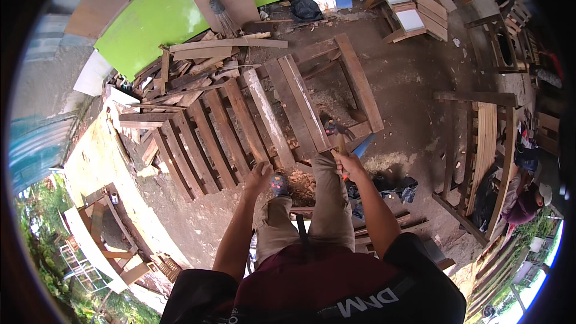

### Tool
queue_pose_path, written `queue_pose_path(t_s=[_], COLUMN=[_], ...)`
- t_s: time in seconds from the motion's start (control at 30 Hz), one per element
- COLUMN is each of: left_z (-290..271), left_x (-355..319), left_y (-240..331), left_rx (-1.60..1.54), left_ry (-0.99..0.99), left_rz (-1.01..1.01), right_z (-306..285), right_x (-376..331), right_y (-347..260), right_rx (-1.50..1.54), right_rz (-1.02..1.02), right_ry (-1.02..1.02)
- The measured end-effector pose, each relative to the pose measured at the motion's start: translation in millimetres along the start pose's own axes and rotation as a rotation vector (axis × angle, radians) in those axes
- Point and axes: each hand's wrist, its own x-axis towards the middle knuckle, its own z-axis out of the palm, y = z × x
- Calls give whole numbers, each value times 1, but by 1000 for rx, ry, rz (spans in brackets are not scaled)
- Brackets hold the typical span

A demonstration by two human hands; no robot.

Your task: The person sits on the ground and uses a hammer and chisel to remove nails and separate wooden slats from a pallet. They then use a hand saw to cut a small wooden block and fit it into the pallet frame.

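Observation:
Before me lies a long wooden frame with slats (216, 114) across it, some dark brown and one with worn white paint (267, 119). My right hand (346, 162) is closed around the wooden handle of a hammer (341, 143), its dark head beyond the hand beside the frame's near rail. My left hand (258, 177) is at the near end of a brown slat (245, 119), fingers curled together; whatever they hold, if anything, is too small to make out. My left shoe (279, 185), dark with orange spots, stands just right of that hand.
Scrap wood (198, 63) is heaped beyond the frame, with a broom (222, 15) against the boards behind. Another wooden frame (480, 162) stands at right, near a person (525, 204). Dark cloth or plastic (396, 187) lies by my right forearm. Small chairs (405, 12) are far right.

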Motion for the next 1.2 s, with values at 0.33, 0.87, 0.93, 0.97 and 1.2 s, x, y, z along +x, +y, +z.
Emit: queue_pose_path(t_s=[0.33,0.87,0.93,0.97,1.2], left_z=[101,106,107,108,103], left_x=[231,244,243,243,245], left_y=[120,131,133,133,124], left_rx=[-36,-263,-238,-230,-470], left_ry=[221,199,192,186,216], left_rz=[-194,-265,-274,-279,-277], right_z=[-40,-33,-15,-12,-33], right_x=[218,221,242,249,202], right_y=[-124,-110,-97,-98,-129], right_rx=[-424,-380,-207,-260,-554], right_rz=[137,313,393,356,379], right_ry=[-232,-272,-65,-112,-470])
